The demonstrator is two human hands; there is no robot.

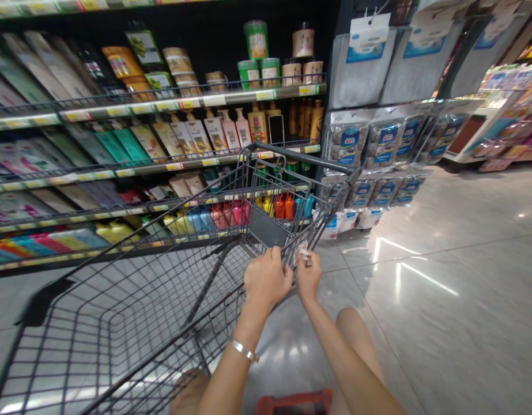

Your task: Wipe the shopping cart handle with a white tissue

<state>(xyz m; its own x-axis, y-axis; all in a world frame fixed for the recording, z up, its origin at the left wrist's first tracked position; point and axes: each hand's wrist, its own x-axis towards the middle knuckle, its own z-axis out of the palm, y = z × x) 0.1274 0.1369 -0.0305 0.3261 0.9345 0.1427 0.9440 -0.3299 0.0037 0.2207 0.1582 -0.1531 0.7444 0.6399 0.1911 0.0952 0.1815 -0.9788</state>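
Observation:
A grey wire shopping cart (179,230) stands in front of me, slanting across the view, with its handle toward the shelf. My left hand (266,276) is closed over the cart's near side rail; a silver band circles that wrist. Just right of it, my right hand (309,278) pinches a crumpled white tissue (302,252) against the cart's side wires. Part of the tissue is hidden by the fingers. No goods show in the cart's basket.
Shelves (192,104) of bottles, jars and boxes run behind the cart. Packaged scrubbers (351,141) and grey cloths (363,69) hang at their right end. Below my arms is a red plastic frame (294,397), partly visible. Shiny tiled floor (442,300) extends to the right.

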